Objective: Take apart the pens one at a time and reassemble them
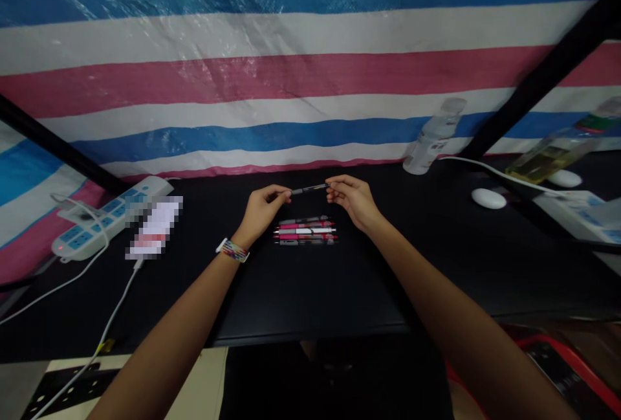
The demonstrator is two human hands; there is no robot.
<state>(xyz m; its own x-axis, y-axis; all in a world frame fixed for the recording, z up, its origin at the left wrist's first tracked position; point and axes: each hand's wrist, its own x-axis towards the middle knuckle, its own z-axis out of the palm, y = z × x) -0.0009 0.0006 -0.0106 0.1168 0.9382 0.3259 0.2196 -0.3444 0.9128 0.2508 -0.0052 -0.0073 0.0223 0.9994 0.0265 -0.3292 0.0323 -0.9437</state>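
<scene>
A dark pen [310, 188] is held up between my two hands, just beyond a row of other pens. My left hand [264, 210] pinches its left end, with thumb and forefinger closed. At the other end, the fingertips of my right hand [353, 200] grip the pen, which tilts slightly upward to the right. Nearer to me, several pens [305, 231] lie side by side on the black table [310, 290]; some are pink or red, one is white, others are dark. A colourful woven band circles my left wrist.
At left lie a white power strip [80, 233] with cables and a blurred-out phone [154, 229] on a charging cord. To the right stand a clear bottle [434, 138] and a bottle of yellowish liquid [553, 148], near a white oval object [488, 198]. A striped tarp [272, 77] hangs behind.
</scene>
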